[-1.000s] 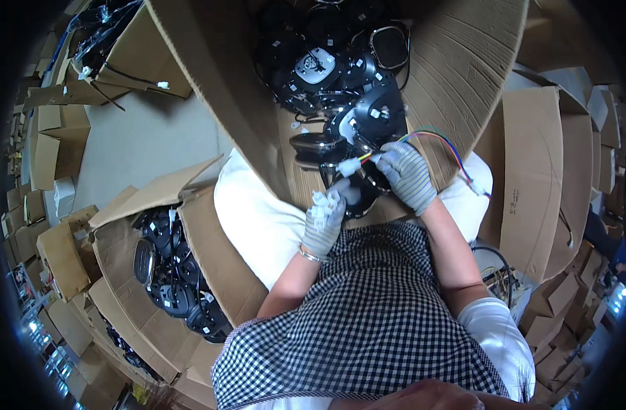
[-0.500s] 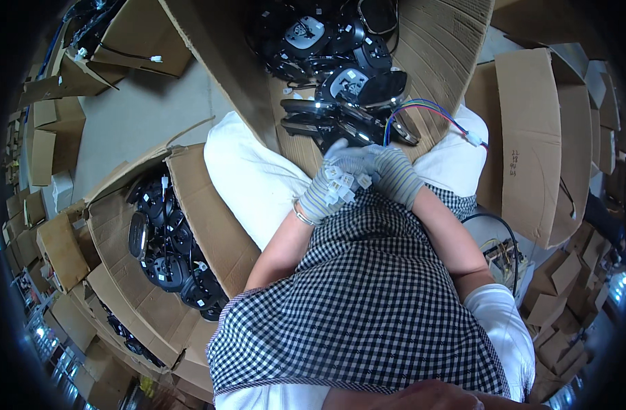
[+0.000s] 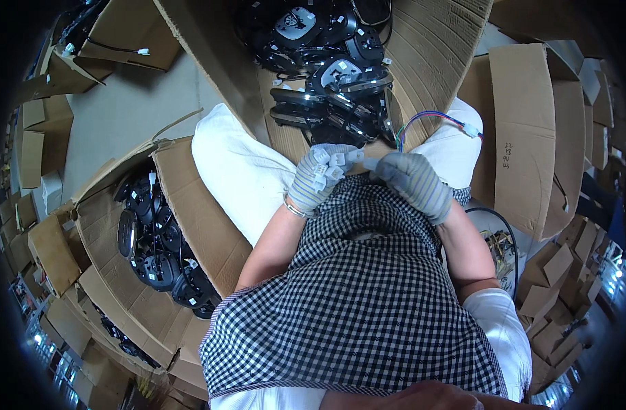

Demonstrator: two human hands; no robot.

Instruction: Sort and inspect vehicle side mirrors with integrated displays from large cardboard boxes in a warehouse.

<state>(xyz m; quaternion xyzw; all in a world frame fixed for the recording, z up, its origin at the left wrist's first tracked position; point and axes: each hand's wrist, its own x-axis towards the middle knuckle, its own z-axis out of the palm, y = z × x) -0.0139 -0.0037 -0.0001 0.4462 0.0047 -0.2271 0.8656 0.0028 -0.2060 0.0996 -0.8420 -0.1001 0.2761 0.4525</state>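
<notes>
My left hand (image 3: 311, 179), in a grey striped glove, is closed around several small white plastic connectors (image 3: 329, 171), which stick out over its palm side. One more connector (image 3: 355, 156) shows at its fingertips, toward the other hand. My right hand (image 3: 417, 184), gloved alike, is closed in a pinch, with a small pale connector piece (image 3: 370, 164) at its fingertips. Just beyond both hands, glossy black oval parts (image 3: 330, 109) lie in an open cardboard box (image 3: 432, 58). A bundle of coloured wires (image 3: 426, 113) with a white plug (image 3: 470, 130) hangs over the box's right side.
On the left, another box (image 3: 203, 219) holds black round parts (image 3: 156, 239). A cardboard box (image 3: 523, 137) stands on the right, near a black cable (image 3: 514, 249). More boxes surround me on the grey floor (image 3: 149, 109). A checked apron (image 3: 368, 301) covers my lap.
My hands have drawn apart; the right moved toward me and right, the left slightly left. The view has shifted a little, and the connectors stay in the left hand.
</notes>
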